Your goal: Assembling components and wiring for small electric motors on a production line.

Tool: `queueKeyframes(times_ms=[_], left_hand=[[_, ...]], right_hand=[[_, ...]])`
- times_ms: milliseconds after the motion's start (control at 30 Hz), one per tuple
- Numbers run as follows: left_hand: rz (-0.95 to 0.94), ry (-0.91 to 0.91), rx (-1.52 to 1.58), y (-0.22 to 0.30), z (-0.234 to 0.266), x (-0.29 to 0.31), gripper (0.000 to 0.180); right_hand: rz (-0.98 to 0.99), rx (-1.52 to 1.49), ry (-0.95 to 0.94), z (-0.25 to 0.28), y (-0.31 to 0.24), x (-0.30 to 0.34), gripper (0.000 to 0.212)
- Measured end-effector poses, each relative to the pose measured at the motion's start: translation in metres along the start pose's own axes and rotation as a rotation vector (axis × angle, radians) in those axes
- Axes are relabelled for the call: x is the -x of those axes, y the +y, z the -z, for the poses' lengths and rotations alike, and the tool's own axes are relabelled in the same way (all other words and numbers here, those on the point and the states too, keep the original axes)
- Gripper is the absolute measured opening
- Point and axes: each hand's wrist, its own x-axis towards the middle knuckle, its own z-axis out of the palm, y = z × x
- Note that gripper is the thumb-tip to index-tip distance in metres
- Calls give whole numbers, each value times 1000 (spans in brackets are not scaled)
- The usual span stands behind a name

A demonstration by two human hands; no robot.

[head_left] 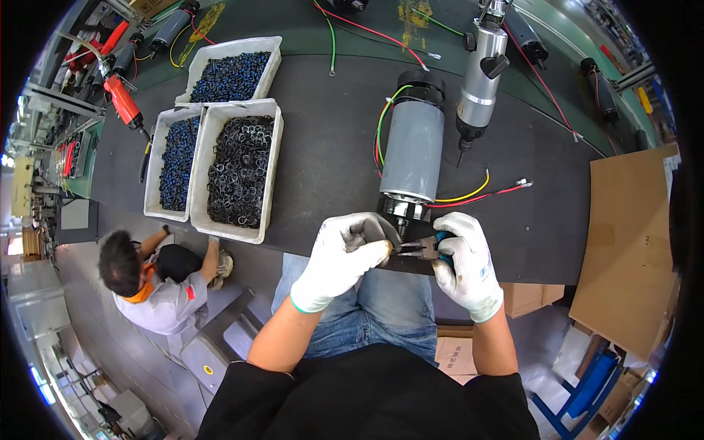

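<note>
A grey cylindrical electric motor [413,143] with black ends lies on the dark worktop, its shaft end toward me. My right hand [469,265], in a white glove, is closed around a pair of pliers [424,249] with blue grips. The pliers' jaws point left, just beyond the shaft end. Gloved likewise, my left hand [343,253] is closed beside the plier tips, thumb and fingers pinched together. Whatever sits in that pinch is too small or hidden to make out. Yellow and red wires [484,192] trail from the motor to the right.
White bins hold black rings [240,172] and small blue-black parts [233,76]. A silver power screwdriver [481,81] hangs right of the motor; a red one [122,100] is at the left. Other motors [525,35] lie farther back. Cardboard [627,242] stands at right; a person [158,286] crouches at left.
</note>
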Motion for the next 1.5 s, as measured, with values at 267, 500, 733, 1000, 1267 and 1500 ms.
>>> queueKeyframes(times_ms=[267, 500, 733, 1000, 1267, 1500], left_hand=[[25, 6, -42, 3, -1, 0, 21], [-4, 0, -1, 3, -1, -2, 22], [23, 18, -30, 3, -3, 2, 19], [56, -2, -72, 17, -4, 3, 13], [67, -59, -157, 19, -6, 5, 13], [95, -97, -198, 29, -3, 12, 18]], right_hand=[[-3, 17, -14, 2, -1, -2, 39], [-7, 30, -14, 3, -4, -5, 37], [25, 124, -38, 7, -14, -16, 29], [-15, 219, -35, 6, -25, -24, 34], [9, 341, -7, -3, -17, -1, 39], [9, 234, -18, 3, -26, -6, 33]])
